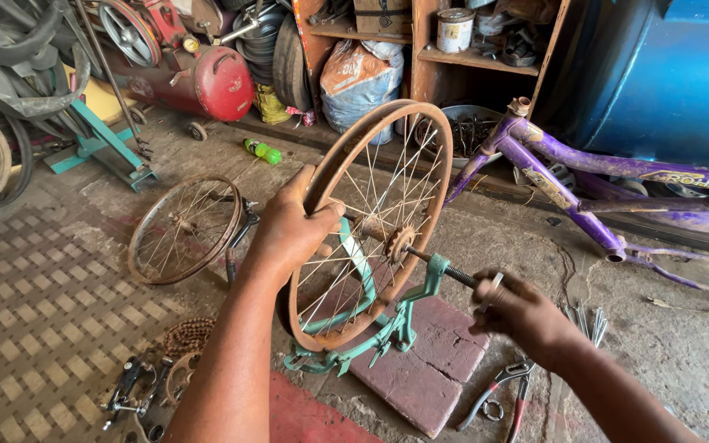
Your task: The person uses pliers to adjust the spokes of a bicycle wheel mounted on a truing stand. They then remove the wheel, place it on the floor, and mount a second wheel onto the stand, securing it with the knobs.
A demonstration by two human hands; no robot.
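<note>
A rusty bicycle wheel stands upright in a green truing stand on the floor, its axle running left to right and slightly toward the camera. The left hand closes its grip around the rim's near edge. The right hand pinches a small metal tool beside the axle end. Pliers lie just below on open floor.

Soft, even daylight fills the scene; shadows are faint, the shelves at the back are dimmer, and edges bend slightly.
</note>
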